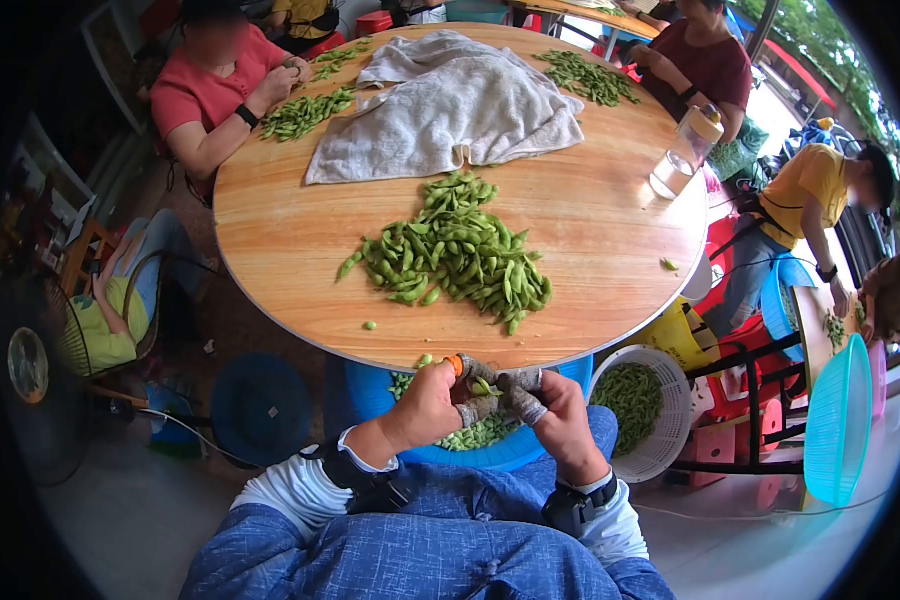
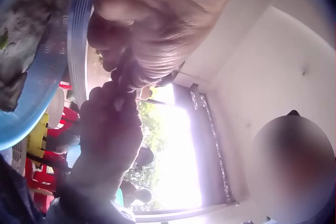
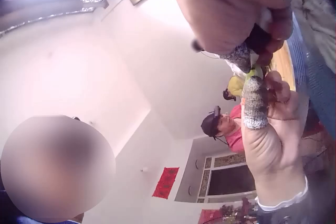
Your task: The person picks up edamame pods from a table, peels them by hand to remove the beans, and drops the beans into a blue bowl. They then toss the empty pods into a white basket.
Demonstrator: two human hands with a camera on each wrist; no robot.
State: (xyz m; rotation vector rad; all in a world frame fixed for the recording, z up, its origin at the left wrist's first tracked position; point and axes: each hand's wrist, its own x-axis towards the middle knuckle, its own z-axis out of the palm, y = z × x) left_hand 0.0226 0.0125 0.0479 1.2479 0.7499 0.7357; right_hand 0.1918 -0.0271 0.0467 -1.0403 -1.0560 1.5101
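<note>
Both hands meet over the blue basin at the table's near edge, with fabric covers on several thumbs and fingers. A green pod is pinched between the fingertips of the left hand and the right hand. In the right wrist view a bit of the green pod shows between the covered digits of the right hand and the left hand. Shelled beans lie in the basin below. A pile of pods rests on the round table.
A grey-white cloth covers the table's far middle, with a clear bottle at right. A white basket of pods stands right of the lap. Other people sit around the table, beside smaller pod piles.
</note>
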